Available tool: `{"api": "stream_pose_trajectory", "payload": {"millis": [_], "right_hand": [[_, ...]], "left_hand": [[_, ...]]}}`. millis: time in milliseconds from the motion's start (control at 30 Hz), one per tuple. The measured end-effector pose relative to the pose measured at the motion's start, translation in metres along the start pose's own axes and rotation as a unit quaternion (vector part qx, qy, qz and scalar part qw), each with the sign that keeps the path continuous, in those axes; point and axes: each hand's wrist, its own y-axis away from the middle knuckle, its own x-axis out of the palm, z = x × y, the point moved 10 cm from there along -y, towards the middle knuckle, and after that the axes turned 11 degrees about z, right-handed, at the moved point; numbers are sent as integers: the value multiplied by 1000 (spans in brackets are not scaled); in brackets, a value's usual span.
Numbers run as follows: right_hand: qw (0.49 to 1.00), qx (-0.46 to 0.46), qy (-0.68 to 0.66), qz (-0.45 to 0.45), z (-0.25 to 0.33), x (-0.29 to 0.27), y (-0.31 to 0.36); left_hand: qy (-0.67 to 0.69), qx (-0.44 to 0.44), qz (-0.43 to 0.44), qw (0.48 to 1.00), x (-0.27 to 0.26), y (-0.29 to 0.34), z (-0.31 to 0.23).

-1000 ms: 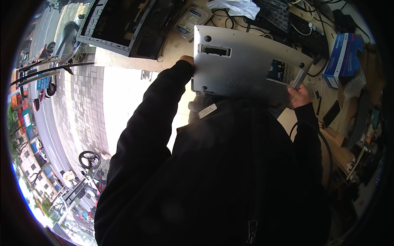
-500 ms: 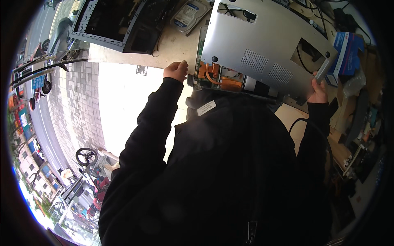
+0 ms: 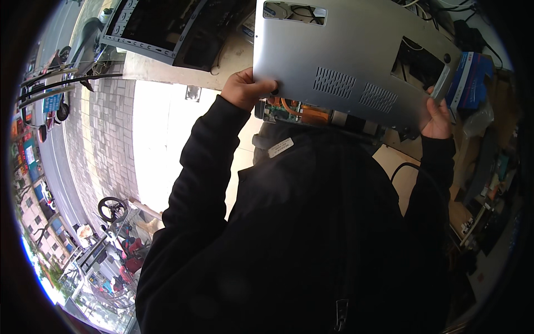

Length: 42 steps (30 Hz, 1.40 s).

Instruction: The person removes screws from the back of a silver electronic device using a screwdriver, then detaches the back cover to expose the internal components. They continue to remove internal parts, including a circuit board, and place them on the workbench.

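Observation:
A silver laptop bottom cover with vent slots and two rectangular cutouts is held up between my hands. My left hand grips its near left corner, thumb on the outer face beside a round rubber foot. At the right end, my right hand holds the edge next to the larger cutout, thumb on top. Below the cover lies the open laptop base, of which only the near strip shows: green circuit board, copper-coloured heat pipes and a dark front edge. The cover hides the rest of it.
A black computer case stands on the table at the far left, with a hard drive partly behind the cover. To the right are a blue box and a clear plastic bag. Cables lie at the back right.
My left hand has moved right and closed on the cover's left corner. The cover has shifted left and now hides more of the laptop base and the hard drive. My right hand keeps its hold.

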Motion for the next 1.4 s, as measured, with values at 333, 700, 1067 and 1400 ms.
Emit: {"api": "stream_pose_trajectory", "payload": {"millis": [333,700,1067,1400], "right_hand": [[1000,5,10,-26,2,-11,7],[925,-107,327,163,54,5,6],[771,-328,542,67,116,48,39],[825,-323,459,61,117,23,39]], "left_hand": [[-93,-36,10,995,3,5,2],[-402,214,-11,890,27,20,-64],[-589,518,-144,603,101,88,-128],[-604,536,-137,574,108,91,-139]]}}
